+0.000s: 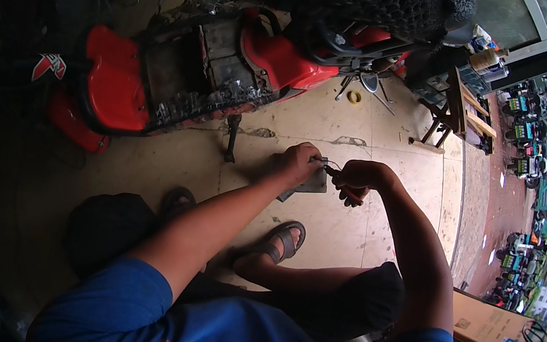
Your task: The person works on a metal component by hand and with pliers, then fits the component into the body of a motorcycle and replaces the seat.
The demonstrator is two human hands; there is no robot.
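Note:
Above the tiled floor, between my sandalled feet and the red scooter, my left hand (299, 163) pinches a short wire (324, 160) at the top of a grey box-like part (309, 185). My right hand (361, 179) grips pliers (333, 172) with reddish handles, their jaws at the wire beside my left fingertips. Exactly where the jaws meet the wire is too small to make out.
A partly stripped red scooter (111, 77) with its deck open stands ahead and left. Beyond are a yellow tape roll (354, 97), small tools and a wooden stool (456, 108). A cardboard box (482, 322) sits at right; parked scooters (530, 129) line the pavement outside.

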